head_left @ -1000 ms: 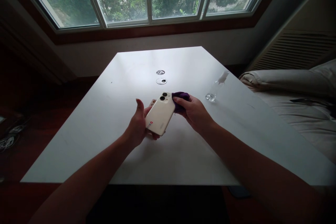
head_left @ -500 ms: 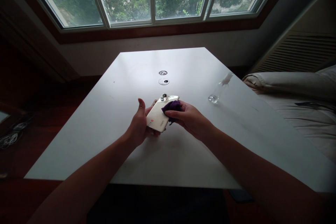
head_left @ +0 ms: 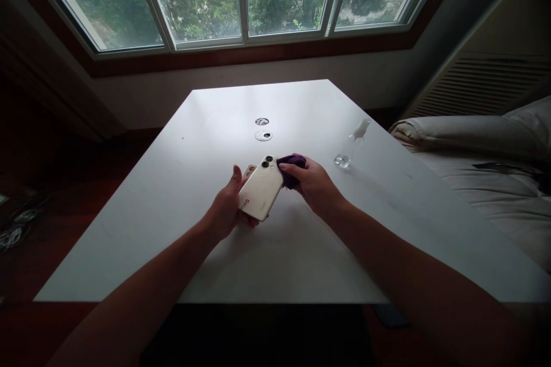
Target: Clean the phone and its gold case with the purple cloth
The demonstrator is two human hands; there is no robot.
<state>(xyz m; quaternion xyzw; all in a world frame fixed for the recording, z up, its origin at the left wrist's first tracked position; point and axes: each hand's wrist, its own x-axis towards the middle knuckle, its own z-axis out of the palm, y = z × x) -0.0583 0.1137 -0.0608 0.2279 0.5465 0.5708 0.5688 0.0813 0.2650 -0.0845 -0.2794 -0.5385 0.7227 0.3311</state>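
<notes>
A pale smartphone (head_left: 260, 190) is held tilted above the white table, its back with the camera lenses facing up. My left hand (head_left: 227, 205) grips it from the left and underneath, the thumb along its left edge and some fingers hidden below. In my right hand (head_left: 313, 179) a bunched purple cloth (head_left: 291, 168) is pinched between thumb and fingers. The cloth lies against the phone's upper right edge, near the lenses.
On the white table (head_left: 142, 229), a clear spray bottle (head_left: 350, 146) stands to the right. Two small round pieces (head_left: 263, 136) lie beyond the phone. A bed or padded seat (head_left: 456, 149) adjoins the right side, and cables (head_left: 17, 229) lie on the floor at left.
My right hand has moved the cloth from the middle of the phone's back to its upper right edge. The view has shifted slightly; my left hand keeps its hold.
</notes>
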